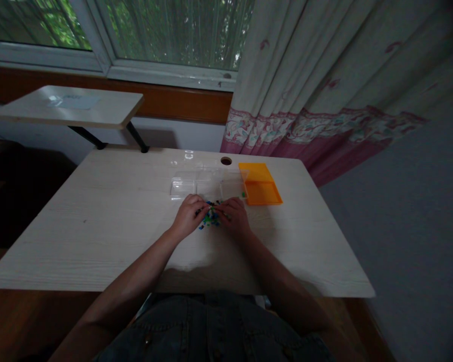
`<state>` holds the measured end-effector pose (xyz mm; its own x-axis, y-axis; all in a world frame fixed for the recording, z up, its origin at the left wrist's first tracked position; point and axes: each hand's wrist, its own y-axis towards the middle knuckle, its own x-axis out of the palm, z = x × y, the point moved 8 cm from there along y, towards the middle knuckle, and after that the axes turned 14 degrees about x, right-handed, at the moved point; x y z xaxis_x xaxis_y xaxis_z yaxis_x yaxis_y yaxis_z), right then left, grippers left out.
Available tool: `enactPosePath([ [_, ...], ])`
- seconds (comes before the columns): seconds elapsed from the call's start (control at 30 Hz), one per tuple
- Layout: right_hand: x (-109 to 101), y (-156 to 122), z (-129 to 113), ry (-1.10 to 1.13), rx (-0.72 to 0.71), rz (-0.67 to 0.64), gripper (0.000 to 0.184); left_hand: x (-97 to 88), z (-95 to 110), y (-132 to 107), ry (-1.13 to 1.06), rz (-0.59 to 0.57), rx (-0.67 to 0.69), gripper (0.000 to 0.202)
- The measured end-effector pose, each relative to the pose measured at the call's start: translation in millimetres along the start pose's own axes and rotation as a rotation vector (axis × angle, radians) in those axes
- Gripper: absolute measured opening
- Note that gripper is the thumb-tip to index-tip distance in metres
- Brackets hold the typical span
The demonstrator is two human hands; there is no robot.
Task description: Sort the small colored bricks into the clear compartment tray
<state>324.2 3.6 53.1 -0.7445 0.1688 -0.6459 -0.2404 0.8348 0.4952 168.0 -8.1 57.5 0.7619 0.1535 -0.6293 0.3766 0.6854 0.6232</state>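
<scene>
A loose pile of small blue, green, white and dark plastic pieces (210,217) lies on the table in front of me. My left hand (191,213) comes in from its left side, fingers curled and pressed together at the pile's upper edge. From the other side my right hand (234,215) reaches in, also with bent, closed fingers. The fingertips of both hands nearly meet over the pile. Whatever they pinch is too small and too dark to name. Just beyond the hands sits a clear plastic divided tray (183,189), partly covered by them.
An orange box (263,193) with its lid open stands right of the clear tray. Behind them is a round hole (226,161) in the pale wooden table (109,221). A raised shelf (94,113) on dark legs rises at the back left. A curtain (287,100) hangs behind the table.
</scene>
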Motion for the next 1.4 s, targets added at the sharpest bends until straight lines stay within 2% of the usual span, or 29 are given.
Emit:
enactPosePath([
  [0.33,-3.4,3.0,8.7,0.057,0.054,-0.010,0.013,-1.0,3.4,2.1,0.027,-0.064,0.044,0.025],
  [0.43,-14.3,6.0,15.2,0.036,0.111,0.068,0.015,-2.9,0.9,2.7,0.070,-0.109,0.044,0.025],
  [0.63,-44.4,7.8,46.8,-0.115,0.328,0.315,0.021,-1.2,3.3,2.7,0.141,-0.298,0.088,0.018],
  [0.77,-53.3,8.1,66.3,-0.168,0.449,0.350,0.025,0.2,5.5,0.6,0.157,-0.349,0.091,0.016],
  [1.03,-47.2,6.7,69.4,-0.186,0.444,0.320,0.028,12.2,4.5,-3.4,0.171,-0.311,0.091,0.028],
  [1.2,-44.3,8.2,66.4,-0.189,0.417,0.302,0.029,20.8,4.4,-5.8,0.215,-0.297,0.099,0.027],
  [1.4,-41.9,9.6,63.5,-0.171,0.411,0.263,0.029,19.8,0.3,-6.7,0.228,-0.272,0.064,0.025],
])
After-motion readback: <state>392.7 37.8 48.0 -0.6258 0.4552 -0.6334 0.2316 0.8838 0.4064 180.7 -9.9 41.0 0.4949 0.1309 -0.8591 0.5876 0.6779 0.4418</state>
